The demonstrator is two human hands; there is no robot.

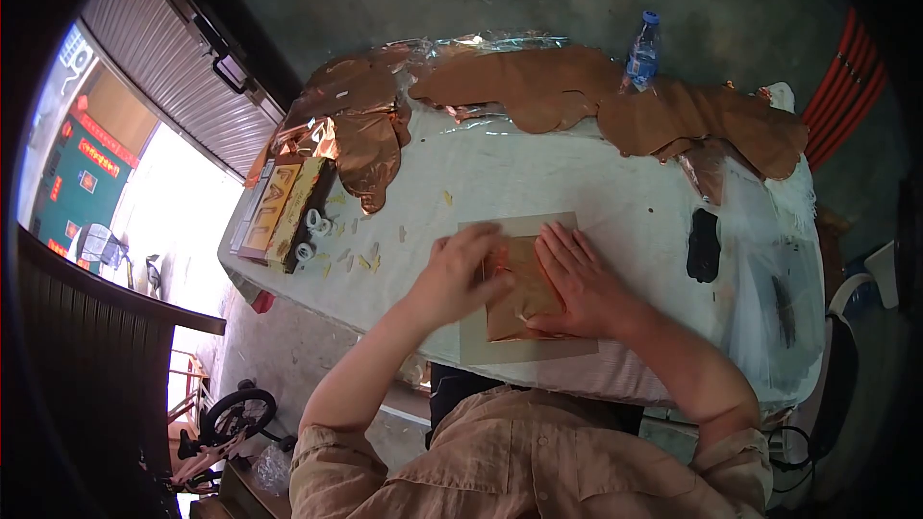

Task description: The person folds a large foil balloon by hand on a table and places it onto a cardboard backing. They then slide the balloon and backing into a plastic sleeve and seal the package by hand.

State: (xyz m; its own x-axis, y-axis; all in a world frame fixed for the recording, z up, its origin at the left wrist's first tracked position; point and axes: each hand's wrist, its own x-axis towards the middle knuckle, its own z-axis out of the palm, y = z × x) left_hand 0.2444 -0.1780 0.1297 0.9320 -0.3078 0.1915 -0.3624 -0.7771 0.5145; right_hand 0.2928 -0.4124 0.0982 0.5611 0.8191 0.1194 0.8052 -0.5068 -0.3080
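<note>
A copper-coloured foil sheet (pixel 524 293) lies on a larger greenish-grey flat sheet (pixel 562 351) at the near edge of the table. My right hand (pixel 586 284) rests flat on the foil's right side, its fingers stretched toward the far edge and its thumb near the lower edge. Over the foil's left edge is my left hand (pixel 457 274), with thumb and fingers apart and a little blurred. Whether it presses on the foil or hovers just above is hard to tell.
Brown-copper foil pieces (pixel 538 86) lie along the table's far side, with a water bottle (pixel 642 53) among them. A box (pixel 293 211), white rolls (pixel 312 231) and small scraps (pixel 365 259) are at left. At right are a black object (pixel 704 245) and clear plastic (pixel 769 317).
</note>
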